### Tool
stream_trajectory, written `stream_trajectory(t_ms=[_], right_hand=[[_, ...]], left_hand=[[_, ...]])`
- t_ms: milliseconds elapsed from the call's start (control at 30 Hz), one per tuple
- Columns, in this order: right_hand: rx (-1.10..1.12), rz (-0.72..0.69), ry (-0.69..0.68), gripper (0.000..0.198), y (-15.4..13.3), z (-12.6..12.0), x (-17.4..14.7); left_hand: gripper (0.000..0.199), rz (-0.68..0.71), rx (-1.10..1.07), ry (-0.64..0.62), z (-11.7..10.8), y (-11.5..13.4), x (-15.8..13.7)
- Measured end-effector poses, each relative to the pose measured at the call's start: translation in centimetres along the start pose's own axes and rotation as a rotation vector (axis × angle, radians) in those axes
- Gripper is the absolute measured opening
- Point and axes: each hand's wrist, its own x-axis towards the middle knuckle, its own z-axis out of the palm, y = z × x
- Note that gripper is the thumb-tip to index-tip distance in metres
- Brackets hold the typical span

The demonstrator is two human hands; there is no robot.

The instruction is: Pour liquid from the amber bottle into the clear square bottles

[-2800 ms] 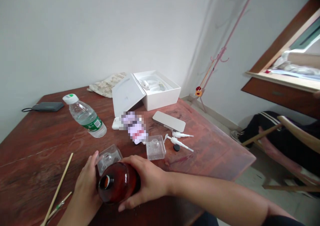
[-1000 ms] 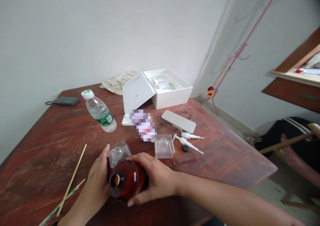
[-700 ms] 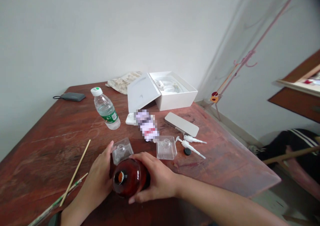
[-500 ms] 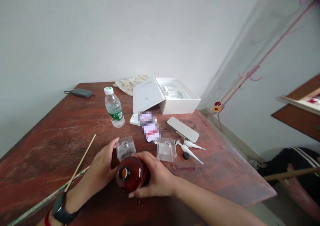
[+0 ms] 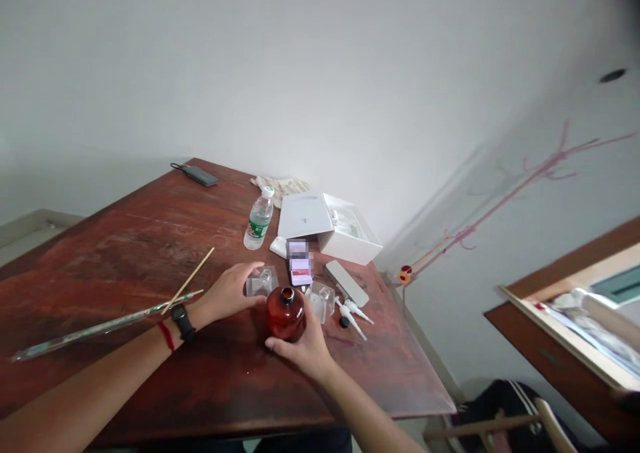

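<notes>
A brown glass bottle [image 5: 283, 319] stands uncapped in front of me, its round mouth facing up. My right hand [image 5: 309, 345] is wrapped around its right side, the thumb across the front. To its left, my left hand [image 5: 234, 293] holds nothing, with fingers and thumb apart. Its fingertips reach the edge of a clear plastic box [image 5: 261, 283], and its thumb is close to the bottle. Behind my right hand sits another clear plastic box [image 5: 323, 299], partly hidden. Two white pump heads [image 5: 354, 316] and a black cap [image 5: 344, 321] lie to the right.
A phone [image 5: 301, 266] lies behind the bottle, near a water bottle [image 5: 259, 219], an open white box [image 5: 347, 239] and a pale grey case [image 5: 347, 282]. On the left are a wooden stick [image 5: 190, 279] and a long wrapped rod [image 5: 110, 323]. A seated person [image 5: 495, 413] is at the right.
My view has shifted, showing more of the table's front edge. The brown bottle, tilted towards me before, is more upright, still in my right hand. My left hand remains beside it.
</notes>
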Motion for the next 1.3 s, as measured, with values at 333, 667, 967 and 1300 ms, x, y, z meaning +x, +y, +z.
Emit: stream_trajectory(t_ms=[333, 667, 967, 1300], right_hand=[[-0.132, 0.098, 0.123, 0.109, -0.5, -4.0, -6.2], [-0.396, 0.178, 0.159, 0.097, -2.2, -8.2, -5.1], [-0.440, 0.197, 0.063, 0.099, -2.3, -9.9, -6.5], [-0.403, 0.247, -0.039, 0.096, -3.7, -10.7, -6.7]], left_hand=[[0.068, 0.120, -0.061, -0.129, -0.2, 2.7, -2.1], [0.084, 0.210, -0.213, -0.299, -0.2, 5.1, 1.1], [0.080, 0.208, -0.332, -0.465, -0.3, 5.4, 0.7], [0.077, 0.282, -0.301, -0.425, 0.4, 6.2, 0.8]])
